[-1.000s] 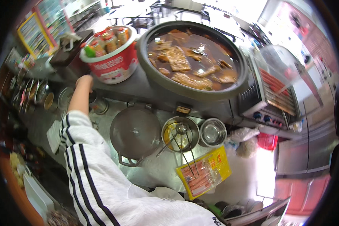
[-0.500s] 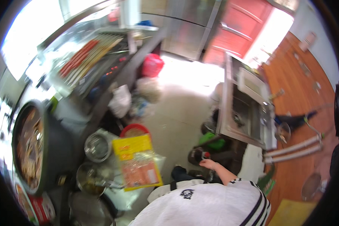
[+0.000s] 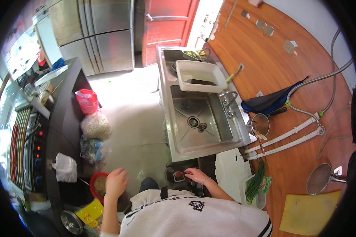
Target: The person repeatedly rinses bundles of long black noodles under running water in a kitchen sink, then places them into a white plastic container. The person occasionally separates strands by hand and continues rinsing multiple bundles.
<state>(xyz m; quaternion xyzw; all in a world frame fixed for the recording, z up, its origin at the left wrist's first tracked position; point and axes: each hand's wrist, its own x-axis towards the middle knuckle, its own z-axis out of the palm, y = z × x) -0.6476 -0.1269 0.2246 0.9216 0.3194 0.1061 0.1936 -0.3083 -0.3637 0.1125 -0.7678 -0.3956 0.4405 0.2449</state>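
The wood-panelled wall (image 3: 261,59) takes up your whole right side, and the steel sink unit (image 3: 209,110) stands along it, with a white tub (image 3: 197,73) set across its far part. Over to your left runs the dark counter (image 3: 63,93). On the near left, below that counter's edge, you have a yellow package (image 3: 89,213) and, just beyond it, a red basin (image 3: 92,185) with pale stuff inside. Your left hand (image 3: 117,182) is just right of that basin, fingers loosely spread and holding nothing. Your right hand (image 3: 196,176) is beyond the near end of the sink, its fingertips pointing left at a small dark object with a red top (image 3: 178,174). That object is right in front of your body, between your two hands; you cannot tell whether your right fingers grasp it, touch it or only hang beside it.
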